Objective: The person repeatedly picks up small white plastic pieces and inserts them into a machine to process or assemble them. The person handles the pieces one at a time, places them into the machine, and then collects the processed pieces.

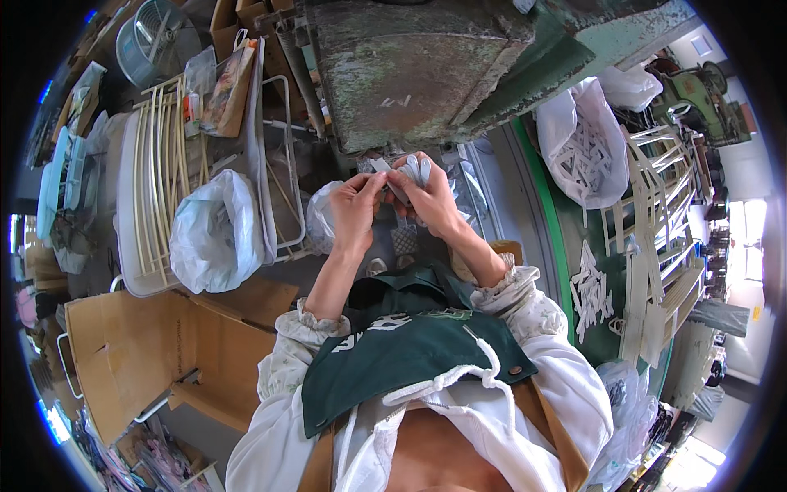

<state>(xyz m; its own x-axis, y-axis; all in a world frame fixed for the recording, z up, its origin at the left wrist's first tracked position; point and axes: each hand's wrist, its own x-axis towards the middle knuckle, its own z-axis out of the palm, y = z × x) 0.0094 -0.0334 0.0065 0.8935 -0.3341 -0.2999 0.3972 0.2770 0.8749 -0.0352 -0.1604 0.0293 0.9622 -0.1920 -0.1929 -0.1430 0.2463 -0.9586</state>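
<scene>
My left hand (358, 209) is closed in a pinch on a small flat white piece (380, 166). Close beside it, my right hand (436, 203) is wrapped round several pale grey strips with rounded ends (418, 170); its thumb reaches toward the left fingertips. What the pieces are made of I cannot make out. Both hands are in front of my dark green apron (393, 344), just below the edge of a worn green metal machine (410, 74). The lower fingers of both hands are partly hidden.
On the left, a white plastic bag (217, 234) stands by a rack with cream rods (156, 180). An open cardboard box (139, 353) lies below it. At right, a sack of white pieces (586, 143) and a loose pile of white strips (589, 291) rest on a green surface (566, 238).
</scene>
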